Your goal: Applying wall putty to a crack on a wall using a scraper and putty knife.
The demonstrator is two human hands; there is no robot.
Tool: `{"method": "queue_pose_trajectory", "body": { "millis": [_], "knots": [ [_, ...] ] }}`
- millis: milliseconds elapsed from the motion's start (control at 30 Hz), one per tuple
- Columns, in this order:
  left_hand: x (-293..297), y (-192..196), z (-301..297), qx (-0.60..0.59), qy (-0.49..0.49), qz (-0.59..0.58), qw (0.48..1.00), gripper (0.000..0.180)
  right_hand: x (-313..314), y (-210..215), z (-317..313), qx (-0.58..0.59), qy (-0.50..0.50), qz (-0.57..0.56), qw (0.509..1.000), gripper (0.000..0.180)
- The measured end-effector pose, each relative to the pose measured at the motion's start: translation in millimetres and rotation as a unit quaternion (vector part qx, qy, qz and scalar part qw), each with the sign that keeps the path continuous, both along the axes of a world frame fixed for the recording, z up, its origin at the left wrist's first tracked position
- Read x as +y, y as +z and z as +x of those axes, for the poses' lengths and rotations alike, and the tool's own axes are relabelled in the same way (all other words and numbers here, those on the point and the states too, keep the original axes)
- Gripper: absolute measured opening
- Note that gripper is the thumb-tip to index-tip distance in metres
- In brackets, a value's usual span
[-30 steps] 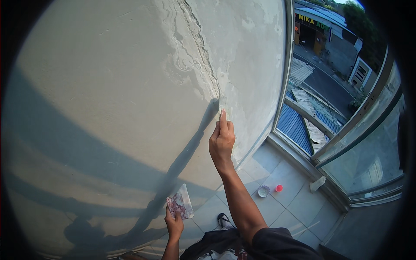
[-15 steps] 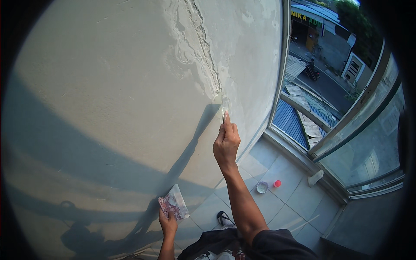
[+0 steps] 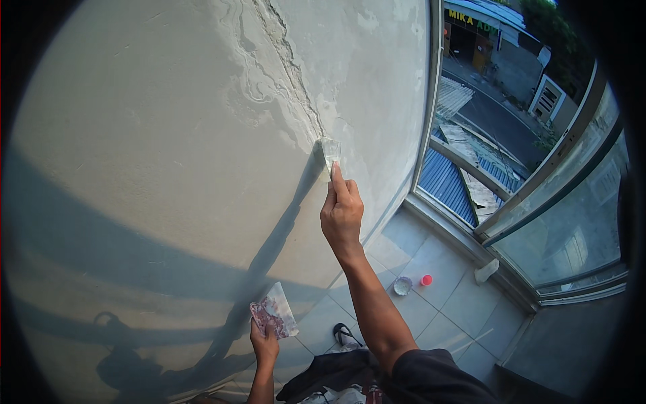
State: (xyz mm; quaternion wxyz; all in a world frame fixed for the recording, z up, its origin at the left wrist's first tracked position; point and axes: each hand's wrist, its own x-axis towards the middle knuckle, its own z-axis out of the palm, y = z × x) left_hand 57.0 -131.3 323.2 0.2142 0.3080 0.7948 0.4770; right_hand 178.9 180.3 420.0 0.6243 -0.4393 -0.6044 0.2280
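My right hand [image 3: 342,214] is raised against the pale plastered wall [image 3: 155,155] and grips a small scraper [image 3: 330,152], its blade pressed flat on the wall at the lower end of a long crack [image 3: 289,64]. Rough patches of filler run along that crack. Lower down, my left hand [image 3: 264,343] holds a flat plate [image 3: 274,311] smeared with reddish and white paste, close to the wall near floor level. Both arms throw long shadows across the wall.
Grey floor tiles [image 3: 431,303] lie below, with a small round dish [image 3: 402,286] and a red cap [image 3: 426,279] on them. A sandal [image 3: 346,333] shows by my foot. To the right, a window frame [image 3: 431,135] and an open glass pane [image 3: 572,222] overlook roofs and a street.
My right hand with the scraper has stayed at the lower end of the crack. The left hand with the plate has shifted slightly along the wall.
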Motion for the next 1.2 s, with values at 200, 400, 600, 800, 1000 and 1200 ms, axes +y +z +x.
{"method": "queue_pose_trajectory", "body": {
  "millis": [200, 400, 600, 800, 1000, 1200],
  "knots": [
    [12, 5, 18, -0.020, 0.015, 0.036, 0.999, 0.042, -10, -7, 14, -0.009, 0.039, -0.003, 0.999, 0.043],
    [28, 13, 35, 0.028, 0.015, 0.037, 0.999, 0.034, 10, -1, 10, -0.013, 0.032, 0.009, 0.999, 0.043],
    [31, 11, 55, 0.020, 0.057, 0.044, 0.997, 0.033, 17, 2, 43, 0.017, 0.063, 0.054, 0.996, 0.048],
    [31, 9, 82, -0.078, 0.108, 0.106, 0.985, 0.037, 43, 62, 59, -0.007, 0.099, 0.142, 0.985, 0.051],
    [26, -15, 92, -0.194, 0.112, 0.215, 0.951, 0.044, 65, 104, 70, 0.017, 0.198, 0.173, 0.965, 0.050],
    [33, -5, 104, -0.311, 0.060, 0.245, 0.917, 0.047, 49, 70, 123, 0.321, 0.569, -0.200, 0.730, 0.039]
  ]
}}
